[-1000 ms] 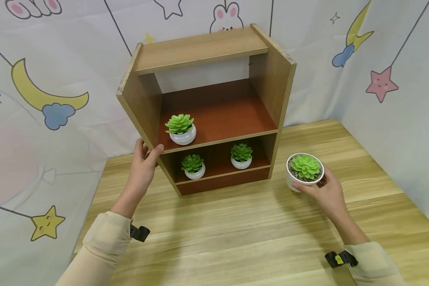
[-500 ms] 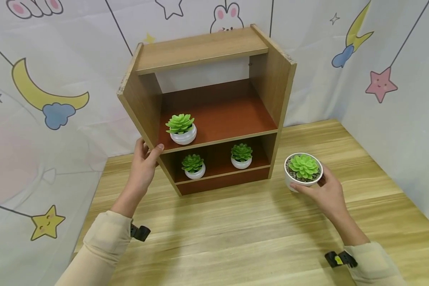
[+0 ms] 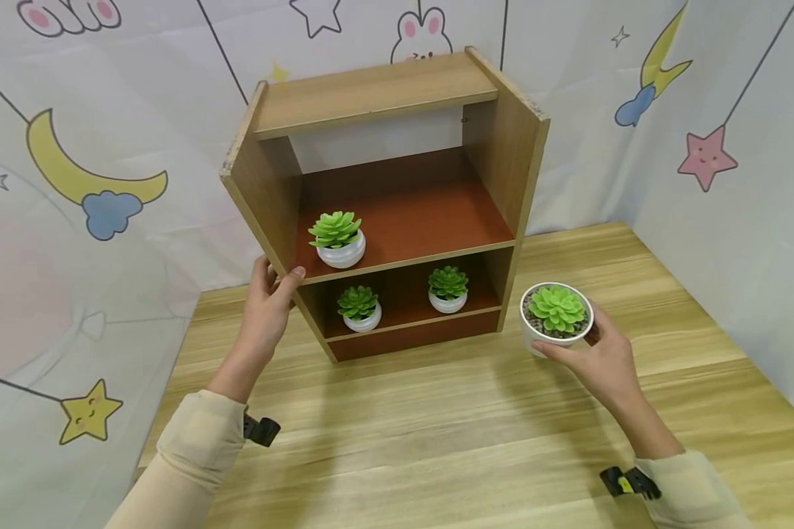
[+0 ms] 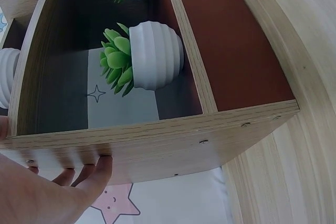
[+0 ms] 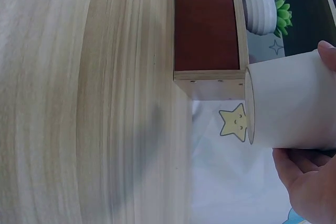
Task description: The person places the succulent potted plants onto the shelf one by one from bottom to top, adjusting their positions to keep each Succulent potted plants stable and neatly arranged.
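A small wooden shelf (image 3: 403,257) with a red-brown inside stands on the table. My left hand (image 3: 269,301) grips its left side panel, the thumb at the front edge and the fingers along the outer face, as the left wrist view shows. To the right of the shelf, my right hand (image 3: 602,360) holds a potted succulent (image 3: 556,312) by its white pot (image 5: 294,103), thumb in front and fingers round the far side. The pot is upright, full of grey gravel, and raised over the table, its underside showing no contact in the right wrist view.
One potted succulent (image 3: 340,239) sits at the left of the upper board. Two more, a left succulent (image 3: 359,308) and a right succulent (image 3: 448,289), stand in the lower compartment. Behind hangs a printed cloth (image 3: 589,73); the wooden table (image 3: 423,426) extends in front.
My right hand has carried the potted succulent slightly left, toward the shelf. The left hand keeps its grip on the side panel; the shelf and its plants stay put.
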`<state>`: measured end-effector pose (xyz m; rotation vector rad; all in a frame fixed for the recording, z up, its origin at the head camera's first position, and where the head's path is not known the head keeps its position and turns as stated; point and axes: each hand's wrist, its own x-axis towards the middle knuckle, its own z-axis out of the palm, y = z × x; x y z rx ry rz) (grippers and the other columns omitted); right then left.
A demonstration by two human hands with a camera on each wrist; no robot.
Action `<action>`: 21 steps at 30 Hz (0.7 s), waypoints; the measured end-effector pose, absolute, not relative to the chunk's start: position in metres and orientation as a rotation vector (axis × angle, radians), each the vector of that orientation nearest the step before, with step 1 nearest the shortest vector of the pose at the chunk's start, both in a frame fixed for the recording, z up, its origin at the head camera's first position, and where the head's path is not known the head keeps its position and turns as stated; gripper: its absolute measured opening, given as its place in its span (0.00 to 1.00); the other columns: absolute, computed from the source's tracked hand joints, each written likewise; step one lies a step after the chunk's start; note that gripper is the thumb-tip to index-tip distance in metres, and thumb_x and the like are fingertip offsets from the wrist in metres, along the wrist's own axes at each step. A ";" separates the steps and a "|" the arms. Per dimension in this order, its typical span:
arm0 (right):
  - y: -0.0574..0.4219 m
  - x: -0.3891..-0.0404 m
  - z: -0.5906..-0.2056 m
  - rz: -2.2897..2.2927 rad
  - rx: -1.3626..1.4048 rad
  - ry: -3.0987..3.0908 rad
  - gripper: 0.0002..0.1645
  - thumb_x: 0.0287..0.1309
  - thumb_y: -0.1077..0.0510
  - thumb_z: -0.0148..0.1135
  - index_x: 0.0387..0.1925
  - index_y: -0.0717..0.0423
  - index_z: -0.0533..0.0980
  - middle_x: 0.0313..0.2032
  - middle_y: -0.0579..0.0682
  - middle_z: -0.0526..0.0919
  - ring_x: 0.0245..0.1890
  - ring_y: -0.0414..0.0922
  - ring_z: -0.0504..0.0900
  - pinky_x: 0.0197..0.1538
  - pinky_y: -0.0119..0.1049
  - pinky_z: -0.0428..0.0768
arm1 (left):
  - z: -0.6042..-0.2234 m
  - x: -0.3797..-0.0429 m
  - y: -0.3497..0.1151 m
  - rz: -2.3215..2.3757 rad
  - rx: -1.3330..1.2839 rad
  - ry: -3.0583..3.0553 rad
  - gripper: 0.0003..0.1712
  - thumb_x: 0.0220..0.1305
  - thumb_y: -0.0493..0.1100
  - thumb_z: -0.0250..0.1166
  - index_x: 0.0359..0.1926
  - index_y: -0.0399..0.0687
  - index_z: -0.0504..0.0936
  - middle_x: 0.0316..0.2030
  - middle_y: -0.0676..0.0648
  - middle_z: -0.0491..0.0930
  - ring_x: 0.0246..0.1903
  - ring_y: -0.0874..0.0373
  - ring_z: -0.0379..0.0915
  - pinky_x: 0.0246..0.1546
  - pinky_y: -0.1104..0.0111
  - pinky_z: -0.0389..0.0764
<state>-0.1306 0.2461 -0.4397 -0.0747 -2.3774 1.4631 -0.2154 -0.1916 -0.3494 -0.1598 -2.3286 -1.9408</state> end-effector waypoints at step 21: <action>0.236 -0.126 -0.426 1.452 -0.052 -2.368 0.52 0.39 0.57 0.84 0.68 0.55 0.69 0.57 0.55 0.77 0.52 0.44 0.77 0.49 0.23 0.73 | -0.350 -0.216 -0.193 -1.938 -0.157 -2.329 0.35 0.73 0.50 0.56 0.73 0.48 0.52 0.67 0.43 0.63 0.62 0.49 0.62 0.56 0.52 0.66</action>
